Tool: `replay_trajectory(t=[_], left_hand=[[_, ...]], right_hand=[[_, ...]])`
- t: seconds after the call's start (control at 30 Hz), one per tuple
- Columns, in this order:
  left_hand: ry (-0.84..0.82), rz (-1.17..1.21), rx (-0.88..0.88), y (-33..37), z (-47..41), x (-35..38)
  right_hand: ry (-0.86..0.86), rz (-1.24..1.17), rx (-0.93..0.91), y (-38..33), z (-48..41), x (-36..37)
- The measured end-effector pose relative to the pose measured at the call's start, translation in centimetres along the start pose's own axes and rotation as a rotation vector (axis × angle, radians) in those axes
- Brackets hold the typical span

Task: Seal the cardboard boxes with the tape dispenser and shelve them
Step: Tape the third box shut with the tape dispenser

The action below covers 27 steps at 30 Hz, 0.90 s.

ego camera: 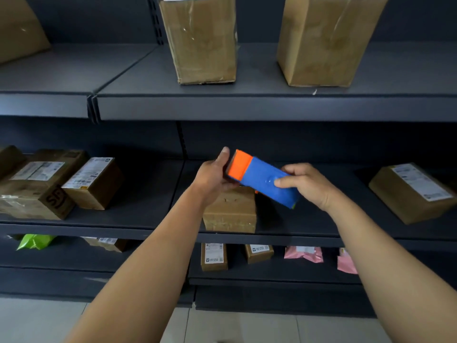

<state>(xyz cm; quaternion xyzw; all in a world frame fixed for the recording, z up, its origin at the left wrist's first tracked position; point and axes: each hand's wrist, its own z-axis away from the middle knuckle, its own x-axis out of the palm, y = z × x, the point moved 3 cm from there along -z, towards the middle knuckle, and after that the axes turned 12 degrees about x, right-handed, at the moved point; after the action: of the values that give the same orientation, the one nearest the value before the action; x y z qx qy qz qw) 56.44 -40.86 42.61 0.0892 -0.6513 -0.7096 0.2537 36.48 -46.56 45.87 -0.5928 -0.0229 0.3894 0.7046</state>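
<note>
Both hands hold the tape dispenser (262, 179) up in front of the middle shelf (138, 219). It is blue with an orange end, and it tilts, orange end up toward 10 o'clock.

The left hand (212, 177) cups the orange end, with the thumb up along its edge. The fingers are curled under it, so I cannot see them well. The right hand (306, 184) pinches the blue end, fingers (284, 180) on top. Both hands are closed on the dispenser. I think two hands are used to keep it steady and aim it.

Right below, at 6 o'clock from the dispenser, a small box (230, 210) sits at the front of the shelf. I think the dispenser is held over it so tape can go on its top. I cannot tell if they touch.

Two tall boxes (205, 43) stand on the top shelf, at 12 o'clock. They look shiny with tape, so they may be done. More boxes with labels (91, 181) sit at 9 o'clock.
</note>
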Motion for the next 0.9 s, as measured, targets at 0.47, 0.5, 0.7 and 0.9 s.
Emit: replay_trajectory(t=[0.47,0.5,0.7,0.9], left_hand=[[-0.147,-0.081,-0.187,-0.9,2.6,-2.4],[-0.133,-0.100,-0.162,-0.9,2.7,-2.3],[-0.083,-0.213,-0.107,-1.1,2.8,-1.8],[0.206,-0.158,-0.126,0.0,1.4,-7.8]], right_hand=[[-0.593,0.086,0.284,-0.5,1.6,1.9],[-0.608,0.109,0.285,-0.6,1.6,2.1],[-0.612,0.217,0.291,-1.9,2.1,1.7],[-0.444,0.397,0.408,-1.0,2.2,-3.4]])
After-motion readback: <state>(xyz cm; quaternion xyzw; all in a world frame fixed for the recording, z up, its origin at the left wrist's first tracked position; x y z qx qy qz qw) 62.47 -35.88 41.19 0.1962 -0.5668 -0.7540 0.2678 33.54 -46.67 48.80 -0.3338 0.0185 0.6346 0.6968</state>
